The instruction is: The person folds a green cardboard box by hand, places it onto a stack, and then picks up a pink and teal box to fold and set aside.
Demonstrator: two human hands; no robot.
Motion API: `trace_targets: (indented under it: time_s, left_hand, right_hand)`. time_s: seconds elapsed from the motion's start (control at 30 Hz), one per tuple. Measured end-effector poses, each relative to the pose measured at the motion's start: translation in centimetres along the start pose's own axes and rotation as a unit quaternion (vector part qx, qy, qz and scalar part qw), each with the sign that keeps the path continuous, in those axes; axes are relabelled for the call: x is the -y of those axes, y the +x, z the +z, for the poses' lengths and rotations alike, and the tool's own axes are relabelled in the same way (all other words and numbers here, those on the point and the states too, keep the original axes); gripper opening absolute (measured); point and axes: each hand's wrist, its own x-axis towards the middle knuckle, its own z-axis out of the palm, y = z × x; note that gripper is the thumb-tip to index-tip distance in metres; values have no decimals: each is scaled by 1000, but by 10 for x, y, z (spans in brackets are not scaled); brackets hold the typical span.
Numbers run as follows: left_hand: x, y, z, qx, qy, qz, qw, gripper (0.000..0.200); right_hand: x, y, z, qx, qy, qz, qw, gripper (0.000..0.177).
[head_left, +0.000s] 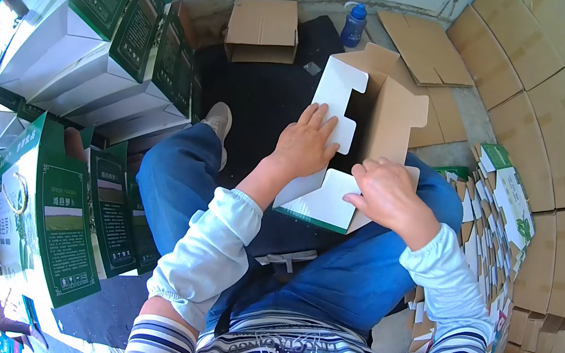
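Open box (392,120) is set by right knee (440,195). Near flap (336,194) is pinched by curled right hand (387,192). Left flap (340,86) is covered by left hand (307,140), flat, fingers spread, nothing gripped. Beyond: bottle (353,29), carton (262,22).

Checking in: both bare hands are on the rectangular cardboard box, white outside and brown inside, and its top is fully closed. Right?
Not quite: the top isn't closed. The head view shows the rectangular white-and-brown cardboard box open, its dark interior visible. The bare left hand and bare right hand are both on it.
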Motion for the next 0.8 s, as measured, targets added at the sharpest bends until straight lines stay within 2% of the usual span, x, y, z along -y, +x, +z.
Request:
trace_targets:
  time_s: [0.1,0.23,0.37,0.4,0.47,0.57,0.67,0.73,0.8]
  left_hand:
    - [-4,-4,-2,13,7,3,1000,50]
    - [-27,-26,-6,-24,52,-3,998,48]
    - [-59,-53,-5,-65,87,50,993,40]
    - [-73,-63,-12,-44,57,60,996,38]
    - [-92,-84,12,-7,-53,57,997,45]
    - [-120,-97,-3,6,-105,12,994,62]
    - [-132,-88,7,15,-31,-33,999,77]
    - [-132,-83,12,19,2,-45,999,69]
    - [-130,-81,13,27,16,-54,998,65]
  right_hand:
    - [0,1,16,-10,-25,-3,1000,34]
    - [-5,3,20,6,-18,-4,1000,38]
    - [-17,-4,23,19,-18,-5,1000,37]
    - [-20,-5,24,15,-21,-9,1000,36]
    - [-27,-8,28,29,-19,-5,999,33]
    - [-33,-10,33,51,-17,-10,998,28]
    - [-39,-12,30,81,-4,-24,996,23]
    - [-44,-7,30,92,-4,-37,995,23]
    - [-47,-3,21,56,14,-26,998,23]
